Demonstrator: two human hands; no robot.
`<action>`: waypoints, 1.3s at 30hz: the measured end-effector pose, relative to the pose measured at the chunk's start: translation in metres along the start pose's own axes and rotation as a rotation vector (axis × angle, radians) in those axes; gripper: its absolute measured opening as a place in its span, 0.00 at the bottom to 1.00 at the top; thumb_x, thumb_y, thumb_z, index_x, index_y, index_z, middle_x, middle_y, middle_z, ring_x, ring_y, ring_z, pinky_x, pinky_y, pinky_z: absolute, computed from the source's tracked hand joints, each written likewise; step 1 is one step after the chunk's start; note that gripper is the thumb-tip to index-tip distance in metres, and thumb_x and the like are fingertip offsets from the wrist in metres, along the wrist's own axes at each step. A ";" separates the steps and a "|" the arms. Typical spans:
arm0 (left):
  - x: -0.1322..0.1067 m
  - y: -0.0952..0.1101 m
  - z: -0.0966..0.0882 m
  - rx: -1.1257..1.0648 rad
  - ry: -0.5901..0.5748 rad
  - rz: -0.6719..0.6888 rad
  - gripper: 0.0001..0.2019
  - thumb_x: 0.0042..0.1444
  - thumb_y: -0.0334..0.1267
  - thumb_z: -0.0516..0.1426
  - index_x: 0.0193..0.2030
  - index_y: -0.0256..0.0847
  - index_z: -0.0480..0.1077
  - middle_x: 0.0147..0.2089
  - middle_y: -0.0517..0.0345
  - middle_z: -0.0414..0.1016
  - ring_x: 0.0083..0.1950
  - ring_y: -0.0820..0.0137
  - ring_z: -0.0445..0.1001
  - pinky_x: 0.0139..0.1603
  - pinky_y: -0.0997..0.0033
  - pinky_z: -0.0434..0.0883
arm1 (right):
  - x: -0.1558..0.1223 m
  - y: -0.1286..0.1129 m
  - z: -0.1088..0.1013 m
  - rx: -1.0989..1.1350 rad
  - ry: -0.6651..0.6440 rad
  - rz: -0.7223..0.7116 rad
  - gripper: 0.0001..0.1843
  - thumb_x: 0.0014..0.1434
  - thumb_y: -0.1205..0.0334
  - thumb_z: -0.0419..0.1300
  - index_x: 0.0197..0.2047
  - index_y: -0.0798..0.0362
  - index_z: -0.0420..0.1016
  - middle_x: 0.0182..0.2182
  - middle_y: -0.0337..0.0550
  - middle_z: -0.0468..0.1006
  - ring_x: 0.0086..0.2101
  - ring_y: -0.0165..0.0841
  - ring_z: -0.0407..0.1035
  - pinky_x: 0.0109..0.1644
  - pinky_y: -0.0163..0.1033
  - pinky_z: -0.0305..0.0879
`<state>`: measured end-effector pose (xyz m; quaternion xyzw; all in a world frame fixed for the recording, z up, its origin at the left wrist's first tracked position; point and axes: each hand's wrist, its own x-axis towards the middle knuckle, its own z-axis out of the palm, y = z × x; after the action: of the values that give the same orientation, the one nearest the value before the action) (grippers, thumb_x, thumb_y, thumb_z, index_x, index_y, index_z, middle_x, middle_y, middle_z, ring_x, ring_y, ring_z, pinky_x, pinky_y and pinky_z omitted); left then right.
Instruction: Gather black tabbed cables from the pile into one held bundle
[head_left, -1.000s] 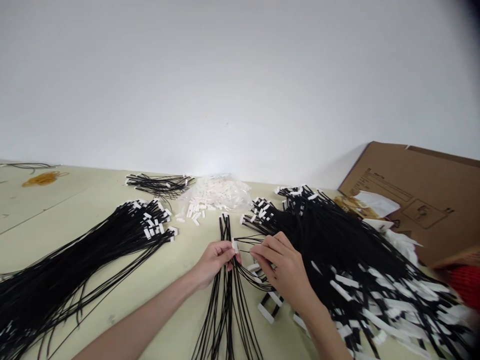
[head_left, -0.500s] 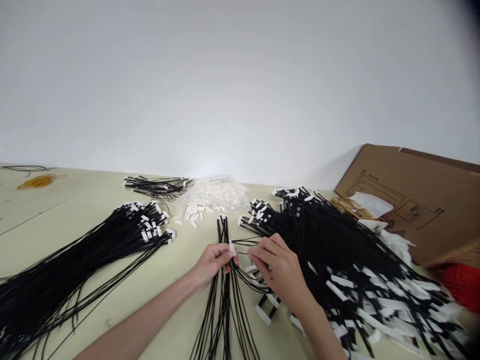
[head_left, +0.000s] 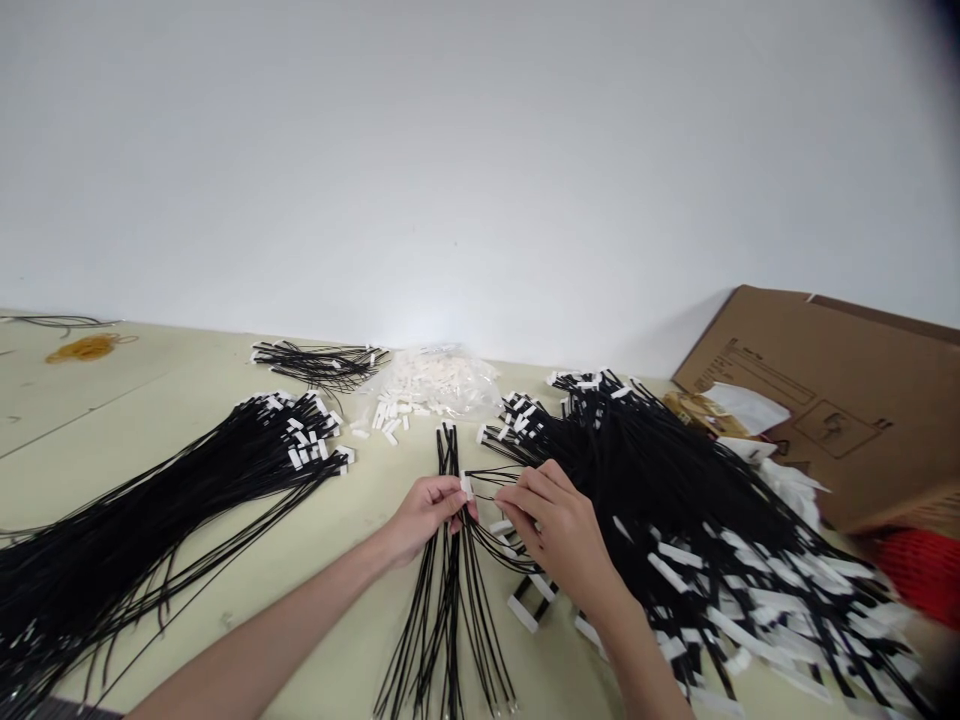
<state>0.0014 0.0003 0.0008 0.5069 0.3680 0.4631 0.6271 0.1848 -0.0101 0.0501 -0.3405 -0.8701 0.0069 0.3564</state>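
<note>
Between the thumb and fingers of my left hand is a small white connector, tilted upright. Thin black wires run from it toward the right. My right hand pinches one black wire, its end close to the connector's side. Beneath both hands a bundle of loose black wires lies on the table, fanning out toward me. More wires loop below my right hand, near white-labelled pieces.
A big pile of black cables with white ends lies right, another cable pile left. Behind are a clear bag of white connectors and a small wire bunch. A cardboard box leans at the right; yellow rubber bands lie far left.
The view has shifted slightly. Both hands keep nearly the same place and grip, with the wire in my right hand still close to the connector.
</note>
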 end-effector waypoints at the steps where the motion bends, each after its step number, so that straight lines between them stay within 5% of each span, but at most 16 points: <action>1: 0.000 0.000 0.000 -0.001 0.002 -0.002 0.15 0.48 0.46 0.58 0.25 0.33 0.69 0.25 0.55 0.69 0.25 0.76 0.62 0.23 0.77 0.58 | 0.000 -0.001 0.000 -0.001 -0.005 0.004 0.09 0.60 0.68 0.50 0.33 0.54 0.70 0.26 0.42 0.67 0.31 0.32 0.56 0.35 0.37 0.57; 39: -0.002 0.001 0.000 0.040 -0.043 -0.014 0.15 0.48 0.46 0.58 0.27 0.32 0.70 0.25 0.55 0.70 0.26 0.74 0.65 0.21 0.78 0.60 | -0.002 -0.005 0.024 0.086 0.097 0.069 0.09 0.57 0.69 0.52 0.29 0.54 0.71 0.24 0.41 0.67 0.30 0.32 0.57 0.34 0.36 0.58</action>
<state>0.0010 -0.0022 0.0015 0.5265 0.3673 0.4403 0.6277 0.1681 -0.0099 0.0321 -0.3548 -0.8384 0.0400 0.4119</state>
